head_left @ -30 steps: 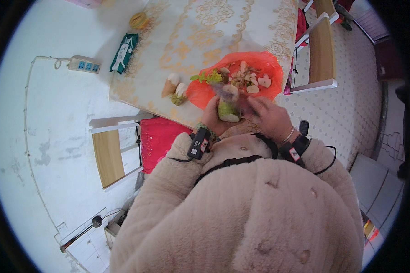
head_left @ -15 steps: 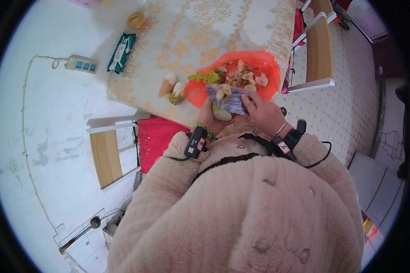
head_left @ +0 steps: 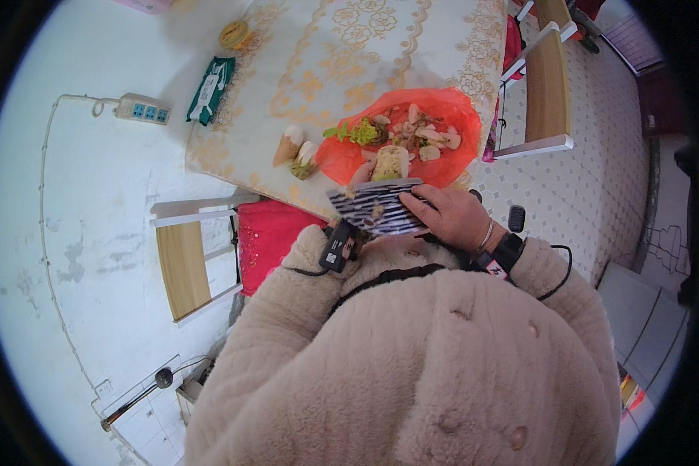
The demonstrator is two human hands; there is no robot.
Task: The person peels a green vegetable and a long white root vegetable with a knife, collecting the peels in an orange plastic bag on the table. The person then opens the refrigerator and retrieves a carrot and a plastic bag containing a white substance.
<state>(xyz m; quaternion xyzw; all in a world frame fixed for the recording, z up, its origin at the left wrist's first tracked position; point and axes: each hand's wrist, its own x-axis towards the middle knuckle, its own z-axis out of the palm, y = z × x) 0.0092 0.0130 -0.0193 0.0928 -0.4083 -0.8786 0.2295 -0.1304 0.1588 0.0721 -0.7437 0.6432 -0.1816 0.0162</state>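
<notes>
My left hand (head_left: 363, 172) is closed around a pale, green-bottomed root vegetable (head_left: 391, 161) with a cut face on top; the blade hides most of that hand. A broad kitchen knife (head_left: 377, 208) with a black-and-white striped blade is in my right hand (head_left: 457, 221), its blade lying just on my side of the vegetable. Small bits cling to the blade. Under and beyond my hands an orange-red plastic bag (head_left: 342, 161) lies spread out, bearing pale peelings (head_left: 435, 133) and green leaves (head_left: 363, 130). Two peeled-topped root vegetables (head_left: 289, 145) rest left of the bag.
A patterned tablecloth (head_left: 311, 78) covers the table. A green packet (head_left: 210, 92) and a round yellow tub (head_left: 234, 34) stand by its left edge. One chair (head_left: 182, 268) with a red cover is at left, another (head_left: 547, 93) at right. A power strip (head_left: 142, 109) is on the wall.
The knife has come down toward me and tilted, its striped blade now showing broadly. The vegetable has risen over the bag's near edge, cut face up.
</notes>
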